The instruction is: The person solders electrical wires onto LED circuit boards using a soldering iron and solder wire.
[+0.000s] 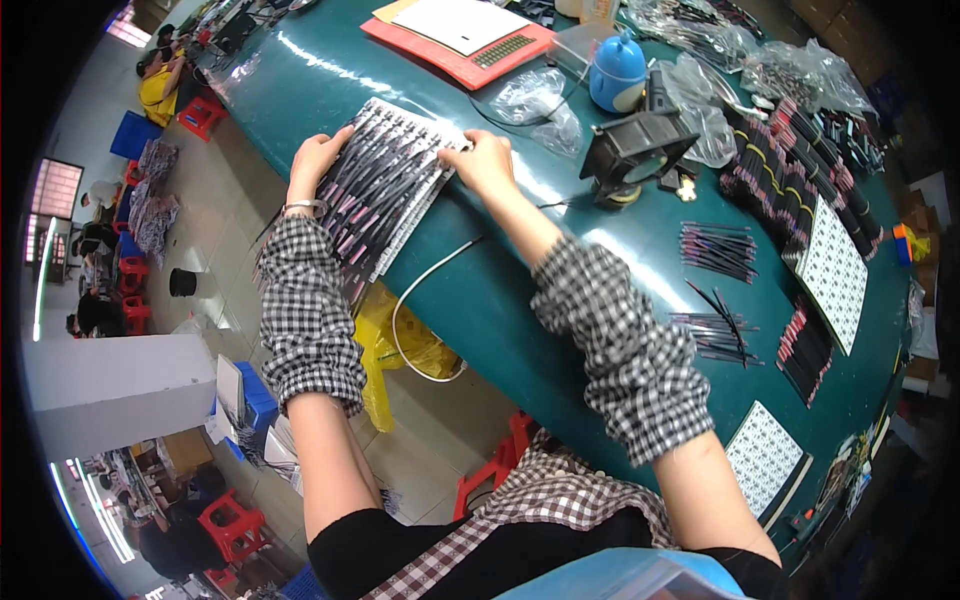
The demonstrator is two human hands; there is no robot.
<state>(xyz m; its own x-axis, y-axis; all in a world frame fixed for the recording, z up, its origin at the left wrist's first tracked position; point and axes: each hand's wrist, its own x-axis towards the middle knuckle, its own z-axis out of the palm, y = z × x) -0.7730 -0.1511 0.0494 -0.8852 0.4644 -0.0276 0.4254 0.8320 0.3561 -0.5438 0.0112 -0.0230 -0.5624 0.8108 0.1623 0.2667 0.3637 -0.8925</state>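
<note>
Both of my hands hold a flat white tray [405, 225] packed with rows of thin black and pink pencil-like sticks [375, 180]. The tray rests tilted over the near-left edge of the green table [520, 300]. My left hand [313, 160] grips the tray's left edge. My right hand [485, 160] presses on its right end, fingers curled over the sticks. Checked sleeve covers are on both forearms.
A small black fan [630, 150], a blue round container [617, 70], a red folder with papers [460, 40] and clear plastic bags lie beyond the tray. Loose sticks [718, 250], perforated white trays [835, 275] and stick piles lie right. A white cable [420, 290] hangs off the edge. People sit on red stools at left.
</note>
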